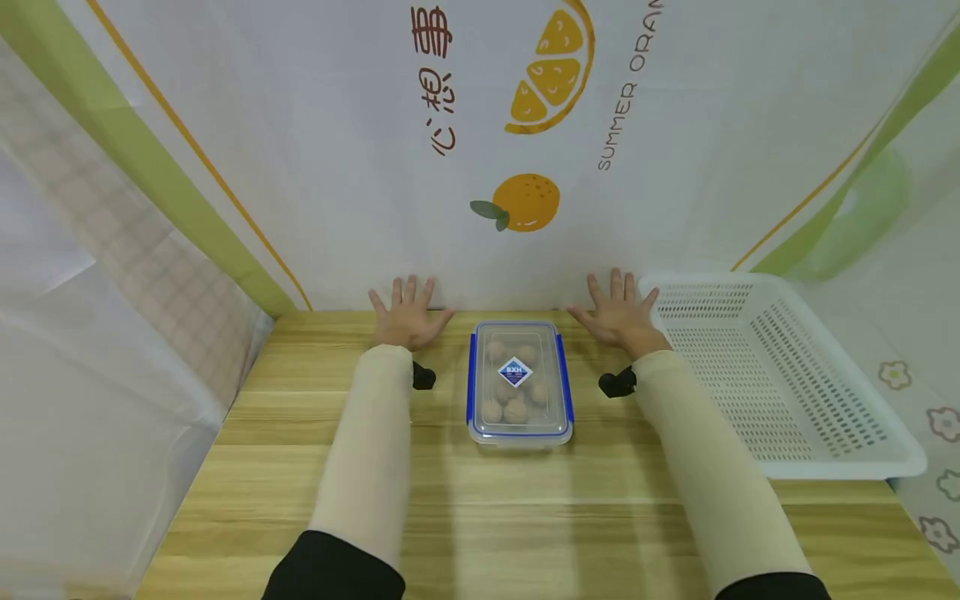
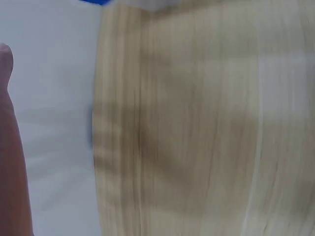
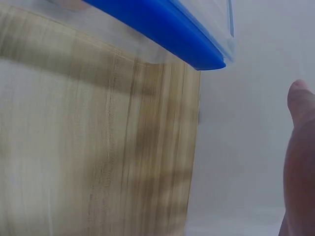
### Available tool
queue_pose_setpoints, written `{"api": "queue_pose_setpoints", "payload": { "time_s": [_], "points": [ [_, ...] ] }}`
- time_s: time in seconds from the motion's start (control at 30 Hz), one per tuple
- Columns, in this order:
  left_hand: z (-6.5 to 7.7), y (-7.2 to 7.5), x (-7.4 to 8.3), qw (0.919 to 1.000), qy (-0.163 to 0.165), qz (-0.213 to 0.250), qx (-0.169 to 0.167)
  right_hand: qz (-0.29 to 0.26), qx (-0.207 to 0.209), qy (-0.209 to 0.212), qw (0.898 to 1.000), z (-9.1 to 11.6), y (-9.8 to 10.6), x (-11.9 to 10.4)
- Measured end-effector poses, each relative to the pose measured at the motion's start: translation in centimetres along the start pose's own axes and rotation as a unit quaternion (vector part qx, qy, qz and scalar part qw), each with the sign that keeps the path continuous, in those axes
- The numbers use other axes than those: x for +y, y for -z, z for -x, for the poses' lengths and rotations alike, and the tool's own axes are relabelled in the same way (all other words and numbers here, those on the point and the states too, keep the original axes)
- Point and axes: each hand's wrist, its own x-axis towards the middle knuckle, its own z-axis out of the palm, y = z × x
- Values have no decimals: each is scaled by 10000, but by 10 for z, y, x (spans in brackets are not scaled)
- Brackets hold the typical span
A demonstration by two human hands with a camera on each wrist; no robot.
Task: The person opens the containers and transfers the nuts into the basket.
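A clear plastic food container (image 1: 517, 383) with blue side clips sits on the wooden table between the hands. Several round, brown, walnut-like things show through its lid, which bears a blue and white diamond label (image 1: 515, 372). To its left, my left hand (image 1: 407, 318) is spread with straight fingers and holds nothing. On the other side my right hand (image 1: 621, 317) is spread likewise, its palm free of any object. In the right wrist view a blue clip (image 3: 162, 29) of the container appears close by, with the right thumb (image 3: 301, 105) at the edge.
A white perforated plastic basket (image 1: 832, 375) stands at the right, beside the right forearm. Behind the wooden table (image 1: 510, 517) hangs a white cloth (image 1: 337, 167) printed with oranges. More cloth hangs along the left and right sides.
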Motion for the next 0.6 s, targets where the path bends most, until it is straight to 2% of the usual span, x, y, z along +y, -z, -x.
{"api": "queue_pose_setpoints", "payload": {
  "time_s": [0.27, 0.47, 0.6],
  "points": [
    [2, -4, -17, 9999, -137, -19, 29, 90, 32, 245, 9997, 5, 7, 3],
    [2, 4, -19, 9990, -433, 58, -102, 119, 40, 438, 9990, 12, 14, 7],
    [3, 5, -20, 9981, -560, -77, -249, 67, 72, 651, 9978, 20, 18, 5]
  ]
}}
